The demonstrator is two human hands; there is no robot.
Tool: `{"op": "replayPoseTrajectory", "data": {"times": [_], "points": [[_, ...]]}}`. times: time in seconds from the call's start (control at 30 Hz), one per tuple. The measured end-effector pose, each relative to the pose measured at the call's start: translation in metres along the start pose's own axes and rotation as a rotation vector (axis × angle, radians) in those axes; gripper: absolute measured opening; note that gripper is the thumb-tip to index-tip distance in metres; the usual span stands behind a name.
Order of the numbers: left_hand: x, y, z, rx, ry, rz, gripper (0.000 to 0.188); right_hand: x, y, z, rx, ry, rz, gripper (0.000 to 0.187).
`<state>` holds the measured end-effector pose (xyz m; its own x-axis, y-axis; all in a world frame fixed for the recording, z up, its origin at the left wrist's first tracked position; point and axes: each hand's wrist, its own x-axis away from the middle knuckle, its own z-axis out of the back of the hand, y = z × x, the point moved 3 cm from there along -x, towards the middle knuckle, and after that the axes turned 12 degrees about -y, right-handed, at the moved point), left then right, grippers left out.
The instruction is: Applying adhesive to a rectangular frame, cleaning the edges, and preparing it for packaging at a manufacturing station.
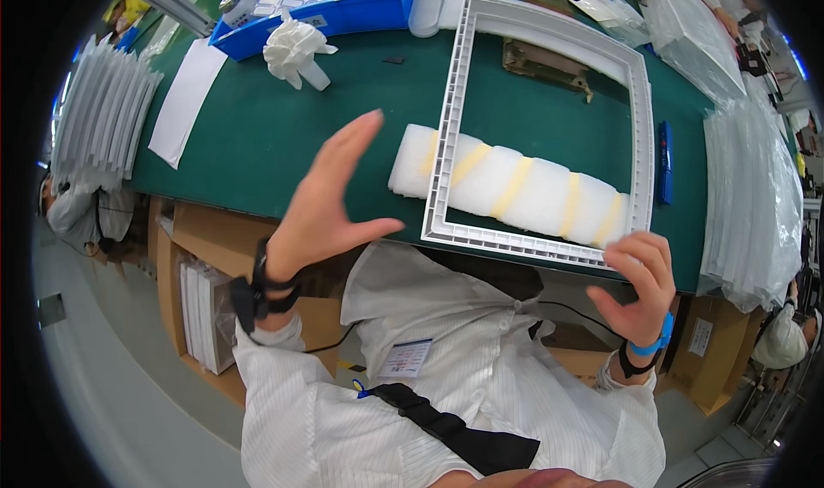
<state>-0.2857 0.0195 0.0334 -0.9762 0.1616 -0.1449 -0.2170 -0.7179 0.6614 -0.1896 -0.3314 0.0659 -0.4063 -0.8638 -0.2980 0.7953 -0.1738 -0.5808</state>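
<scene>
A white rectangular plastic frame (445, 127) with a ribbed edge lies on the green table. Its near part rests over a long white foam pad (498, 179) bound with yellow tape. My right hand (639, 286) is at the frame's near right corner, fingertips against or just over it. Its thumb stands well apart from the fingers; I cannot tell whether they press on the frame. To the left of the frame, my left hand (326, 200) hovers over the table's near edge, thumb and fingers spread, holding nothing.
A blue bin (343, 16) stands at the back left, with crumpled white gloves (296, 50) before it. Inside the frame's far part sits a metal block (545, 66). A blue pen-like tool (666, 163) lies right of the frame. Bagged white parts (747, 205) stand far right; stacked white panels (103, 115) far left.
</scene>
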Motion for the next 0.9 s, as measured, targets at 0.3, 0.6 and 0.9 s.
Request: {"op": "replayPoseTrajectory", "data": {"times": [0.3,0.6,0.9], "points": [[-0.022,-0.005,-0.025,0.135,-0.178,-0.033,0.095,-0.004,0.013,-0.016,0.276,-0.051,-0.076,0.029],[0.005,0.003,-0.027,0.010,-0.127,0.015,0.091,-0.023,0.009,-0.026,0.175,-0.088,-0.038,0.027],[-0.002,0.003,-0.028,0.069,-0.203,-0.050,0.090,-0.021,0.006,-0.021,0.192,-0.106,-0.033,0.029]]}}
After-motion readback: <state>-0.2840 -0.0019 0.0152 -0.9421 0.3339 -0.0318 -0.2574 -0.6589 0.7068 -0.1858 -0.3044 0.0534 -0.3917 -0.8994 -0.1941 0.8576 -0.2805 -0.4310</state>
